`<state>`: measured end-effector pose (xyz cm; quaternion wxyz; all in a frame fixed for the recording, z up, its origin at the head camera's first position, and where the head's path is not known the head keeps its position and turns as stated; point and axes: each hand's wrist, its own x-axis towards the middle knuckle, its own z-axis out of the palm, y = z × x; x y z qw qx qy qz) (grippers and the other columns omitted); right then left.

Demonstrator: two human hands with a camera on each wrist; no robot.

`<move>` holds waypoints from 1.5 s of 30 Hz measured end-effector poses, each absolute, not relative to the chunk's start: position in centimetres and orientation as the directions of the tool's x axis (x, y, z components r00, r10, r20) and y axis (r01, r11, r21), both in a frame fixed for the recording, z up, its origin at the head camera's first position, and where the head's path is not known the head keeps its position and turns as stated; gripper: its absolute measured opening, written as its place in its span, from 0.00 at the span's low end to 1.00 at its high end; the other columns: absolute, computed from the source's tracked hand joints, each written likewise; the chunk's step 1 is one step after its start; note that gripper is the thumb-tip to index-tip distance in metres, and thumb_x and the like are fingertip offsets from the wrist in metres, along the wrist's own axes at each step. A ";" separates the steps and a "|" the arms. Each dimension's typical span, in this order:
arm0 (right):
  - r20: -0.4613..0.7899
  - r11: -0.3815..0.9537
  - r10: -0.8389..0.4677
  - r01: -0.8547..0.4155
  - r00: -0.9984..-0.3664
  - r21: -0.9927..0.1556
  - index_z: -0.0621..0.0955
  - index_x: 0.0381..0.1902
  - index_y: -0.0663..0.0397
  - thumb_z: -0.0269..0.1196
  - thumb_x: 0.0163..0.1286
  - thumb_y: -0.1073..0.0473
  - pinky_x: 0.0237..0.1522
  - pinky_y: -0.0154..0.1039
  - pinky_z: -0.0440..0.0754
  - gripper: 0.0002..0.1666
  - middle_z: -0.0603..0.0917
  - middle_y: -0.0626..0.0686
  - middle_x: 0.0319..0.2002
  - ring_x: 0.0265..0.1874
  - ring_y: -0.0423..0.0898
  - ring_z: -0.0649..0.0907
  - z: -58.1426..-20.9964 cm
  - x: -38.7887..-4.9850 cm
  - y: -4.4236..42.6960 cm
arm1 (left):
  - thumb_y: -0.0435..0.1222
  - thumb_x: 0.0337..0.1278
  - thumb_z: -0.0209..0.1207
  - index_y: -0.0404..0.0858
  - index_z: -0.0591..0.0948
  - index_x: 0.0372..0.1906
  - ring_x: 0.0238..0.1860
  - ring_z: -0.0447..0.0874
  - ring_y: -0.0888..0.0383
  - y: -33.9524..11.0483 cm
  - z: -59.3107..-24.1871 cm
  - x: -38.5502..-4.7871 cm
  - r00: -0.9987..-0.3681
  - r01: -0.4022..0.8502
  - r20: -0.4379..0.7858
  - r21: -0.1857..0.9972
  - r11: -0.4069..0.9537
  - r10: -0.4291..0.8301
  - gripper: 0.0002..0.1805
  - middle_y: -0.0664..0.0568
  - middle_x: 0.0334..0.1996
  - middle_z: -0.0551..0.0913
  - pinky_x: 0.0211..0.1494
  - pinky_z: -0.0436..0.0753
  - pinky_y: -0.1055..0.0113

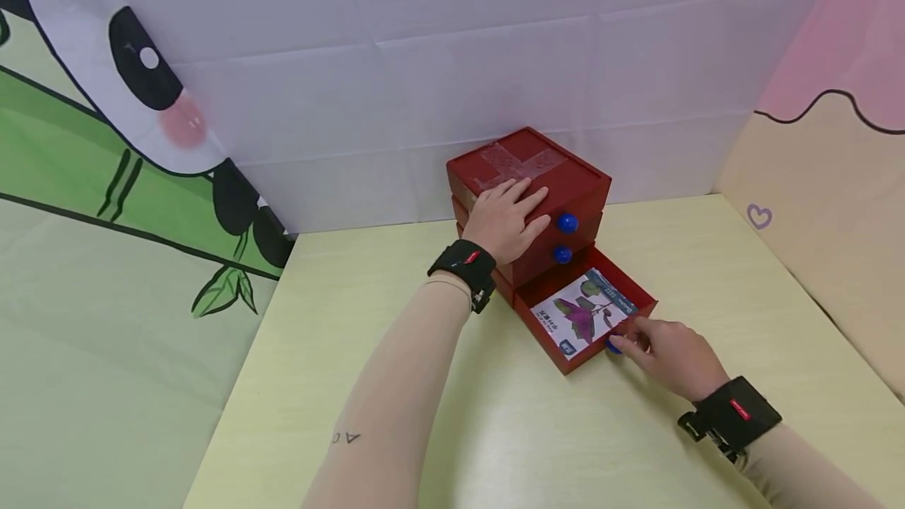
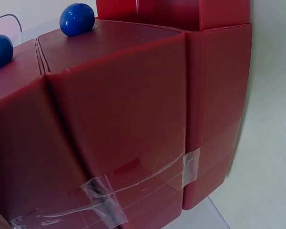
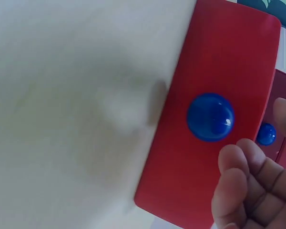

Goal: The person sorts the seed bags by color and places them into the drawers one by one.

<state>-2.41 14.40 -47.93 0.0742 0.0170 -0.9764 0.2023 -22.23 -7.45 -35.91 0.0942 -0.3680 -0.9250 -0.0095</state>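
A dark red drawer box (image 1: pixel 580 181) stands on the table near the back wall, with tape across its top and side. My left hand (image 1: pixel 500 220) rests on its top with fingers spread. The bottom drawer (image 1: pixel 540 338) is pulled out, and a card (image 1: pixel 583 314) printed with a purple and green plant lies in it. Beside the drawer's front is my right hand (image 1: pixel 675 356), its fingers (image 3: pixel 231 193) loosely bent and the thumb apart from them. The right wrist view shows the blue knob (image 3: pixel 210 117) whole, with no finger around it.
Two more blue knobs (image 1: pixel 568 224) sit on the upper drawers' fronts. The pale yellow table (image 1: pixel 339 320) extends around the box. Behind it hangs a printed cloth (image 1: pixel 424 100), and a peach-coloured panel (image 1: pixel 834 203) borders the right side.
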 end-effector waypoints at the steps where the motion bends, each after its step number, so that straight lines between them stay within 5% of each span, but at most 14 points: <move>1: 0.139 0.917 0.004 -0.052 -0.990 -0.395 0.76 0.24 0.46 0.65 0.63 0.40 0.20 0.35 0.64 0.19 0.68 0.43 0.14 0.17 0.41 0.68 -48.1 -2.3 14.4 | 0.59 0.70 0.38 0.56 0.57 0.75 0.74 0.51 0.51 -7.4 -35.9 -22.2 -0.710 0.684 0.183 -0.051 0.728 0.680 0.32 0.54 0.75 0.55 0.73 0.54 0.54; 20: -0.001 0.900 0.042 0.038 -0.999 -0.434 0.80 0.44 0.57 0.66 0.63 0.42 0.21 0.37 0.67 0.24 0.71 0.46 0.18 0.20 0.43 0.70 -50.5 -2.7 14.0 | 0.59 0.70 0.38 0.57 0.58 0.75 0.74 0.50 0.51 -7.5 -36.0 -22.3 -0.716 0.683 0.184 -0.020 0.730 0.674 0.32 0.54 0.75 0.55 0.74 0.53 0.53; 45: 0.042 0.878 0.016 -0.006 -0.999 -0.478 0.80 0.44 0.60 0.66 0.64 0.47 0.23 0.38 0.69 0.22 0.71 0.47 0.19 0.22 0.45 0.72 -50.2 -4.8 13.6 | 0.59 0.70 0.39 0.56 0.58 0.75 0.74 0.51 0.52 -7.6 -36.0 -22.3 -0.711 0.684 0.192 -0.032 0.729 0.676 0.32 0.54 0.75 0.55 0.73 0.54 0.53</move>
